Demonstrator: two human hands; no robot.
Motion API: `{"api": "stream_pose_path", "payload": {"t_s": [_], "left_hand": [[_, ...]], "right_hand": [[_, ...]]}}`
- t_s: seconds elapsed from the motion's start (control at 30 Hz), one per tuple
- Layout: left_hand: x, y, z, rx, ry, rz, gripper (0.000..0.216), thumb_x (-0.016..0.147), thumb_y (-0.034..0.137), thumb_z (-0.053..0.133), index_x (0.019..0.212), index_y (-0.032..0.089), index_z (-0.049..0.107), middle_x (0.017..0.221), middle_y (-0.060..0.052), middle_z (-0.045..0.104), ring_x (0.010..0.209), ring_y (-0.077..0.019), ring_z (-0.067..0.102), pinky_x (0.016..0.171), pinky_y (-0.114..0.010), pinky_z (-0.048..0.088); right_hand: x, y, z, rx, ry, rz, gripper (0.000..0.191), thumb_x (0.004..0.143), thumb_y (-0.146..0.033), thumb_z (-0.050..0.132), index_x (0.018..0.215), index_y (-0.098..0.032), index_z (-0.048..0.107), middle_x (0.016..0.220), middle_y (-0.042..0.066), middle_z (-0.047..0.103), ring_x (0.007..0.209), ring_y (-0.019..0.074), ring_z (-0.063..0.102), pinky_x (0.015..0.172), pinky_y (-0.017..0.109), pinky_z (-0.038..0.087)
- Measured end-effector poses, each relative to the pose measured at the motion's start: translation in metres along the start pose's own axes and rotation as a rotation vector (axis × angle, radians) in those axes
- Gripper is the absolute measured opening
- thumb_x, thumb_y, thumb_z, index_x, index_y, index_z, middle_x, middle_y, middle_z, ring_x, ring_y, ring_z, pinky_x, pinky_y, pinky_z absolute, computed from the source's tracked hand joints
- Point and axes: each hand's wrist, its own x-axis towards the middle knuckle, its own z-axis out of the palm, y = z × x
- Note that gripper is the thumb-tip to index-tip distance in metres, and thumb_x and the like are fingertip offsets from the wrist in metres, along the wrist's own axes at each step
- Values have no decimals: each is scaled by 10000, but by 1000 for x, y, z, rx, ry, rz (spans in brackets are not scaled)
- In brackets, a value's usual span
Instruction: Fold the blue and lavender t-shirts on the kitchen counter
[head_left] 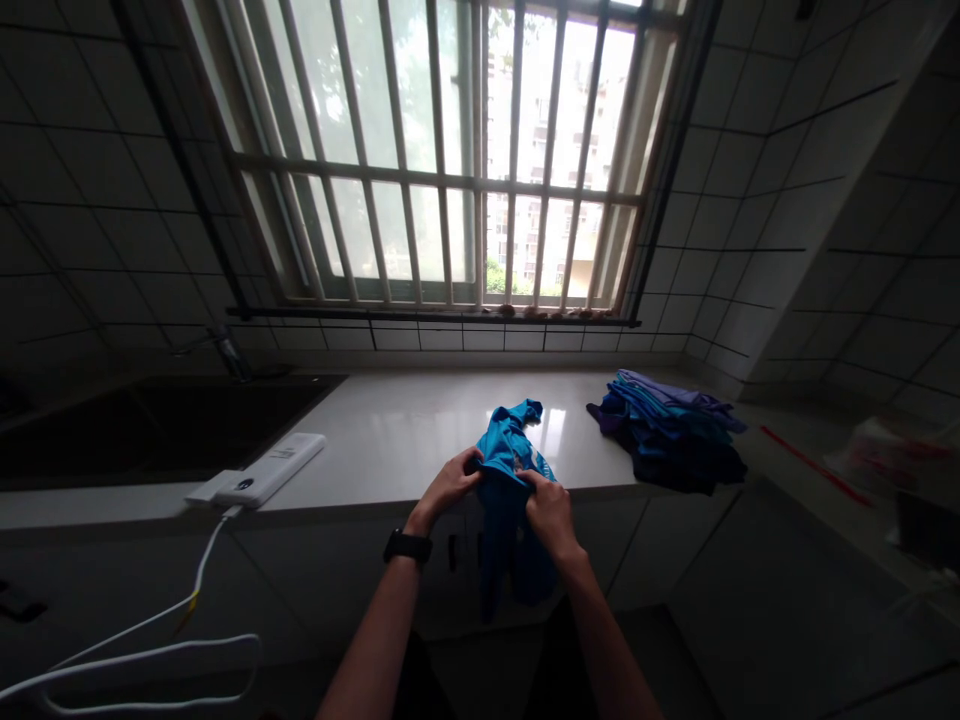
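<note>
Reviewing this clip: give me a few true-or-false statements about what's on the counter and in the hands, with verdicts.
1. The left hand and right hand both grip the blue garment at the counter edge. True.
2. The pile of clothes lies left of the hands. False: it lies to their right, on the counter.
3. A black watch sits on the left wrist. True.
4. The white device with its cable lies in the sink. False: it rests on the counter beside the sink.
</note>
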Motion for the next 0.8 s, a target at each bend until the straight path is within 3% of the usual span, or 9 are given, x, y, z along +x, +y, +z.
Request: {"api": "stream_pose_path", "payload": {"t_s": [0.37,0.57,0.8], "left_hand": [[0,0,1,-20,-4,1,263,754,431,658,878,202,620,761,14,633,682,-163,565,626,-273,466],[1,-4,1,-60,41,-13,421,754,449,686,1091,200,651,1077,-81,725,936,-245,683,793,-335,546],[1,-1,1,4,9,-51,353,793,538,596,891,198,592,774,9,614,700,-168,554,630,-277,458]], "right_hand": [[1,5,3,106,34,-15,582,829,-38,491,1249,-334,765,1177,1,789,1130,232,725,1001,286,519],[0,3,2,111,39,1,527,840,-74,531,1239,-324,769,1186,7,789,1119,239,730,997,294,525],[-1,2,2,126,45,7,479,853,-103,571,1247,-293,766,1189,24,789,1122,240,730,1007,290,515]]}}
